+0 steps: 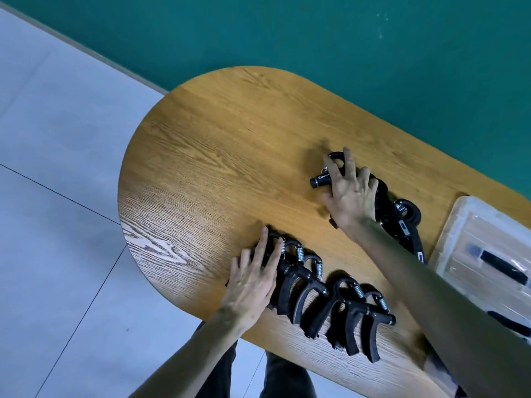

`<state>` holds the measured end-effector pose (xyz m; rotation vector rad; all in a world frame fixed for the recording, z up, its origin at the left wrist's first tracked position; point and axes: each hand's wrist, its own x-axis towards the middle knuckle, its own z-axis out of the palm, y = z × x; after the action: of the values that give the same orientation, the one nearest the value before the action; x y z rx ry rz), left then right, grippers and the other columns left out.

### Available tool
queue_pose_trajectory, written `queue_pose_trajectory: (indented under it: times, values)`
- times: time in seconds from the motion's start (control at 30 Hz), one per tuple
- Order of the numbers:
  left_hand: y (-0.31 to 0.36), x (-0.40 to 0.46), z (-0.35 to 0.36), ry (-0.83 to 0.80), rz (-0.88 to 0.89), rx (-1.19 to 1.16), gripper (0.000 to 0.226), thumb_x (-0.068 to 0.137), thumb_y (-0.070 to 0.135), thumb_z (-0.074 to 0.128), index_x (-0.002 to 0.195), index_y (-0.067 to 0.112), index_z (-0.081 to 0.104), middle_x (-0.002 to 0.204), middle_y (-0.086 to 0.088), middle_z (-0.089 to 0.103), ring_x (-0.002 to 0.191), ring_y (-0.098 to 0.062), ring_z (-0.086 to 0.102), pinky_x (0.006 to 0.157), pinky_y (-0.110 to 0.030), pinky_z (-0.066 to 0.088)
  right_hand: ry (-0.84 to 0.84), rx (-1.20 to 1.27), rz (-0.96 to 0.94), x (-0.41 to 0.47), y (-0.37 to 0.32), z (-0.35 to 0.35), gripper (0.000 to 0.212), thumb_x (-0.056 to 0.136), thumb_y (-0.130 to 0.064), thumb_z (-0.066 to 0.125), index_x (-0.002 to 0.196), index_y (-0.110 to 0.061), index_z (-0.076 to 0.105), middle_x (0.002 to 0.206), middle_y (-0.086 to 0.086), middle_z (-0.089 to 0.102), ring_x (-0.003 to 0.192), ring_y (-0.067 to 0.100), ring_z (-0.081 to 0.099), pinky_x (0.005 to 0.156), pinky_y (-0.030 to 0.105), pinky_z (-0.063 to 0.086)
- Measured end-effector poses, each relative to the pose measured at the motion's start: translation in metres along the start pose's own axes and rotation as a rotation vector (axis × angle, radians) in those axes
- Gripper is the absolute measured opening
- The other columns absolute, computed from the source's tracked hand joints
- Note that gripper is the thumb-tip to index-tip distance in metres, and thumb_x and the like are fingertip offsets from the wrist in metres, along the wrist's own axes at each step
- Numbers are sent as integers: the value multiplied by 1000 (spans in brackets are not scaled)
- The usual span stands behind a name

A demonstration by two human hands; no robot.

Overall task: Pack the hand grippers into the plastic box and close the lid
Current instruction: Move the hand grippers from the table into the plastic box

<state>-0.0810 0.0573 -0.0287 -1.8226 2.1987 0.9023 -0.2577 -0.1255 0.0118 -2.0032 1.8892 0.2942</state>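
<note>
Head view: the plastic box (485, 254), lid on, lies on the desk (218, 156) past my right hand (349, 193) — nearer that hand. My right hand, fingers spread, rests on the far hand grippers (402, 214); my left hand (254, 278) lies flat on the near row (333, 305) — neither clearly grasped.

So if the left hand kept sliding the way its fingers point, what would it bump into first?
Probably nothing. The left hand rests on the near row of hand grippers, fingers pointing across bare table toward the far edge and green wall.
</note>
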Motion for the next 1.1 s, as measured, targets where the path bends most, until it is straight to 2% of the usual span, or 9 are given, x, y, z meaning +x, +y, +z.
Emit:
queue_pose_trajectory:
  times: [0.1,0.17,0.27,0.43,0.63,0.8,0.93,1.1]
  values:
    - [1,-3,3,197,-49,-33,100,90,32,69,160,24,-2,167,-17,7,104,-23,50,86,-42,51,69,-89,11,-19,-3,-14,82,89,-23,61,158,-31,17,168,9,3,138,43,32,108,61,36]
    - [7,-2,-1,303,-75,-41,89,89,33,69,159,21,15,164,-17,19,99,-25,50,80,-42,52,128,-102,-16,-37,3,-18,81,86,-25,64,156,-27,24,168,11,9,129,43,40,102,59,41]
    - [28,2,-15,341,-94,-48,76,96,33,57,158,20,16,164,-18,18,100,-29,48,81,-45,49,165,-123,-53,-65,17,-21,78,85,-24,65,154,-26,30,167,12,13,118,41,45,94,56,42]
    - [74,2,-27,413,-132,-159,68,100,30,50,159,23,17,166,-16,13,98,-24,35,83,-39,37,270,-75,-46,-116,48,-22,78,81,-18,65,153,-24,36,166,14,17,109,41,47,86,53,44]
    - [142,-15,-48,459,-132,-190,62,101,30,44,158,29,18,166,-14,13,100,-27,36,88,-48,41,309,14,-29,-186,89,-39,76,79,-16,63,150,-27,39,164,15,22,95,34,47,74,47,47]
    - [213,-32,-65,517,-94,-204,65,100,28,47,158,31,19,166,-13,13,104,-28,36,94,-48,38,375,148,-1,-240,131,-65,77,82,-16,67,152,-28,37,164,13,19,100,34,44,84,50,52]
    - [272,-41,-69,526,-53,-173,69,97,24,54,157,29,21,164,-14,17,101,-29,37,89,-46,39,422,207,53,-278,174,-81,75,82,-14,66,151,-29,38,164,11,20,105,35,41,84,52,52]
    - [348,-49,-66,503,31,-126,69,98,24,54,158,28,19,164,-15,14,104,-27,36,89,-42,38,490,234,115,-321,232,-88,73,81,-13,65,149,-28,42,164,10,21,98,33,41,85,49,50]
